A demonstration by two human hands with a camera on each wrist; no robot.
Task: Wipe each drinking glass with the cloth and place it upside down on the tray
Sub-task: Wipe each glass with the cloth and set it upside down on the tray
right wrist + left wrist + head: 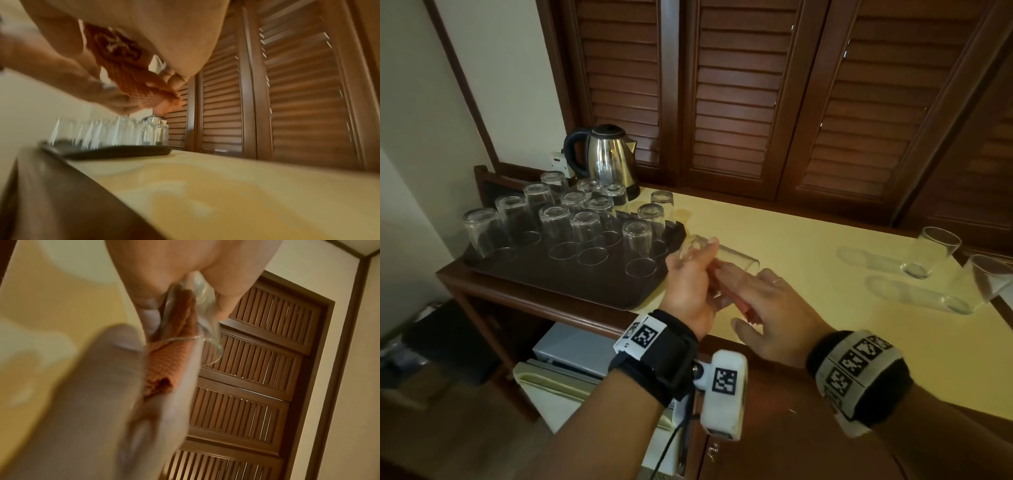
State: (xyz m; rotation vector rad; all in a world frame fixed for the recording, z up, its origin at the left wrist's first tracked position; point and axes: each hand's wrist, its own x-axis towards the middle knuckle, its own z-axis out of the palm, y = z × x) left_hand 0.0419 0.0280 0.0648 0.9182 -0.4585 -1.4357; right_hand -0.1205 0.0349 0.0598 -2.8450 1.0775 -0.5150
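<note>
Head view: the left hand [690, 284] curls its fingers round a clear, straight-sided drinking glass [722, 263] held on its side above the pale yellow counter top [808, 240]. The right hand [774, 315] has its fingers pushed into the glass's mouth; whether they pinch the cloth cannot be told here. At ten o'clock from the hands lies the dark brown rectangular tray [585, 284], crowded with upturned glasses; at three o'clock two upright glasses [935, 251] wait.

Left wrist view: a folded orange waffle-weave cloth [164, 363] is stuffed into the glass, with blurred right fingers beside it.

Right wrist view: the cloth shows bunched under the palm, the tray at nine o'clock.

The step in hand looks like wiping the inside. Next the cloth must be withdrawn, the glass inverted, and a free spot found at the tray's near edge.
</note>
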